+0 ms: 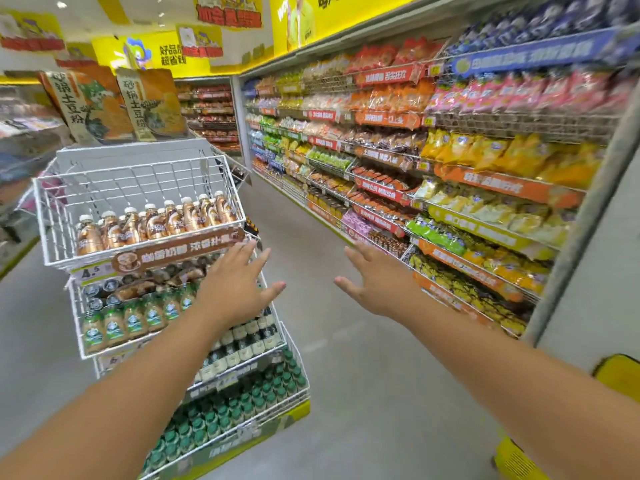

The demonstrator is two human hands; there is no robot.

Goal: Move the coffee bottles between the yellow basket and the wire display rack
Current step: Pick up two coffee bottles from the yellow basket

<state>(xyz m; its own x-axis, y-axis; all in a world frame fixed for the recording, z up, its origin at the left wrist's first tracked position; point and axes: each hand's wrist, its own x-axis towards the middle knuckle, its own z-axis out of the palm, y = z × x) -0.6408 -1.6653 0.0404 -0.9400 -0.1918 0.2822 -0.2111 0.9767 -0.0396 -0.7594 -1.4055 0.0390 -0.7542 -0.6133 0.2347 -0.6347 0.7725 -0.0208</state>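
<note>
A long wall of snack shelves [433,161] runs down the right side of the aisle, packed with bright bags behind orange and red price strips; two large orange-and-green packets [117,102] stand on top of the wire display rack [138,188] at the left; yellow signs hang along the wall behind. The rack is white and tiered; its top tier holds the coffee bottles [156,220] — brown, white-capped, upright in rows along the front, with open wire and bare room behind them; a brown label strip [176,252] runs along that tier's front edge. Lower tiers carry green-labelled bottles [135,320], then dark ones with pale caps, then green-capped ones [242,403] at the bottom.

The left hand [235,289] is stretched forward with fingers spread and straight, holding nothing; it lies in front of the rack's right corner, its fingertips near the end of the label strip, though whether they touch it cannot be told. The right hand [374,278] is likewise spread wide and empty, out over the bare grey floor [311,323], well apart from the shelves.

The yellow basket [516,459] shows only as a corner at the lower right, mostly hidden beneath the right forearm; between rack and shelves the aisle lies open.
</note>
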